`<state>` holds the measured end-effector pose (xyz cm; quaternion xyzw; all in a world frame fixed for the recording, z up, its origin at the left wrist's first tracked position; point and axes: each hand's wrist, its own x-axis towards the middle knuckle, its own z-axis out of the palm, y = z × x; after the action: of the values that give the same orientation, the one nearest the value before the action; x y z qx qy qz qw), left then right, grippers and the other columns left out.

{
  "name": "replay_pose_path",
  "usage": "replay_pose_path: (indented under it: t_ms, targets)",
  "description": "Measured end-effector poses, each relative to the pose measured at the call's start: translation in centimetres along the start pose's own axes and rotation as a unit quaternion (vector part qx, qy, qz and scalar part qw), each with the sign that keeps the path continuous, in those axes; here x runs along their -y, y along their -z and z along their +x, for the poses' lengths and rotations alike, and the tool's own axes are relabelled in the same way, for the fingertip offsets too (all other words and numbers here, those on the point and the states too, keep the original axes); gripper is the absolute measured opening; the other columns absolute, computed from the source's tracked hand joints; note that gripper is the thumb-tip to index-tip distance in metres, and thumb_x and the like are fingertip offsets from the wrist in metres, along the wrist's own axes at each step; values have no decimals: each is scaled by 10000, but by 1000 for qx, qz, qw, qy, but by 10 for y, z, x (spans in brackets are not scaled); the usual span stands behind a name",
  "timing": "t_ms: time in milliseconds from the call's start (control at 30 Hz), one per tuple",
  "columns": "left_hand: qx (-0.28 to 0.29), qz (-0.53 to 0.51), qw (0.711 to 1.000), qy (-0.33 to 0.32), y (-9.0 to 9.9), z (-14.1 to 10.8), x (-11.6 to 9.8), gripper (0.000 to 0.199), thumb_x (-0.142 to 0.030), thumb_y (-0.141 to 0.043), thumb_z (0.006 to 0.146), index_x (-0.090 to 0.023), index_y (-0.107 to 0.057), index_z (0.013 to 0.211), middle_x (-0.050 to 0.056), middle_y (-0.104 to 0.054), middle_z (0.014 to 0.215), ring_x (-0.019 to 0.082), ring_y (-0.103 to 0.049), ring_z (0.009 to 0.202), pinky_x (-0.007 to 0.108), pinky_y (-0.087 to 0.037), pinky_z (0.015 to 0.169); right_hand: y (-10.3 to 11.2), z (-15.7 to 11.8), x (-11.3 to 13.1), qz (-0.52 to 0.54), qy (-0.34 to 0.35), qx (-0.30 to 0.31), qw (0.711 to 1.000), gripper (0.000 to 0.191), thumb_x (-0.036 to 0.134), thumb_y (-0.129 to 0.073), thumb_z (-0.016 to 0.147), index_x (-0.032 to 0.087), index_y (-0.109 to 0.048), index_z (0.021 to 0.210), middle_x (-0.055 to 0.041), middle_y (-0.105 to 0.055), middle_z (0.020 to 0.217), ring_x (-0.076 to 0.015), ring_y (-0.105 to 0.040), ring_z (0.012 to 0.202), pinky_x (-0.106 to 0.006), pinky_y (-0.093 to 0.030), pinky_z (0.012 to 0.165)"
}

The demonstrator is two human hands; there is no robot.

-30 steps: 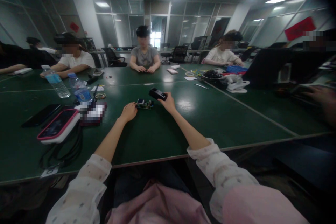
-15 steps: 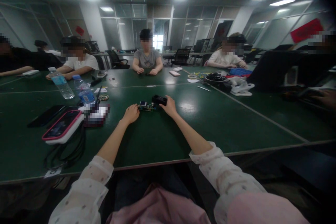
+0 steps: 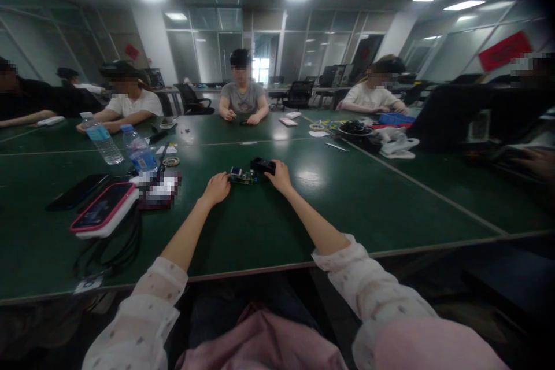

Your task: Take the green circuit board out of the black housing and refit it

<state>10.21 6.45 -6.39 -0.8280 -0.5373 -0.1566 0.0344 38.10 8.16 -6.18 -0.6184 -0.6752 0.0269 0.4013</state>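
On the green table (image 3: 347, 208) in front of me lies a small circuit board (image 3: 243, 177) with a little screen at its left end. My left hand (image 3: 217, 188) grips the board's left edge with its fingertips. A black box-like case (image 3: 261, 166) sits just right of and behind the board, its top looking hollow. My right hand (image 3: 280, 177) holds the right end of this case, thumb in front and fingers behind. The case and the board are very close; whether they touch I cannot tell.
Left: a phone in a pink case (image 3: 104, 206), a dark phone (image 3: 78, 192), black cables, two bottles (image 3: 102, 137) and a tape roll (image 3: 171, 161). Back right: a pen (image 3: 337, 147), a tangle of black cable (image 3: 355, 128) and a white object (image 3: 399, 145). Several people sit around the table.
My hands, the board and the case look almost unmoved. Across the table, the person in grey has lifted one hand slightly.
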Motion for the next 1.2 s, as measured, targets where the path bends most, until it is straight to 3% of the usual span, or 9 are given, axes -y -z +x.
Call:
replay_pose_path:
  t_ms: [333, 633, 933, 1100, 1200]
  targets:
    - [2, -9, 1000, 6, -2, 1, 2, 426, -256, -339, 957, -135, -492, 1334, 125, -453, 1442, 243, -386, 1353, 422, -294, 1120, 1, -1, 2, -16, -1, 8, 1000, 530, 228, -674, 760, 130, -484, 1245, -166, -573, 1182, -320, -524, 1122, -469, -466, 924]
    - [-7, -12, 1000, 4, -1, -1, 0, 413, -256, -348, 956, -129, -500, 1318, 134, -461, 1432, 246, -401, 1342, 429, -298, 1119, 6, 3, 13, 115, 16, -53, 992, 501, 254, -639, 783, 136, -469, 1239, -156, -581, 1185, -286, -552, 1112, -459, -447, 972]
    - [-8, -6, 1000, 6, 0, -2, -2, 415, -247, -338, 954, -121, -494, 1318, 136, -457, 1435, 247, -411, 1332, 422, -306, 1110, 10, -12, 56, 196, 135, 43, 970, 502, 271, -640, 806, 185, -457, 1265, -118, -564, 1226, -257, -536, 1151, -426, -432, 998]
    - [-10, -6, 1000, -1, 3, -3, -4, 418, -245, -328, 952, -116, -489, 1315, 138, -470, 1421, 241, -418, 1324, 400, -310, 1103, 8, -16, 54, 172, 172, 78, 967, 523, 225, -674, 770, 171, -477, 1252, -127, -561, 1220, -255, -534, 1149, -440, -409, 1018]
    - [-13, -19, 1000, 11, 4, -3, -4, 474, -240, -334, 945, -90, -395, 1390, 159, -468, 1416, 250, -421, 1319, 403, -313, 1095, 5, -16, 49, 157, 169, 114, 966, 517, 221, -691, 754, 183, -491, 1229, -115, -572, 1198, -251, -548, 1124, -449, -426, 991]
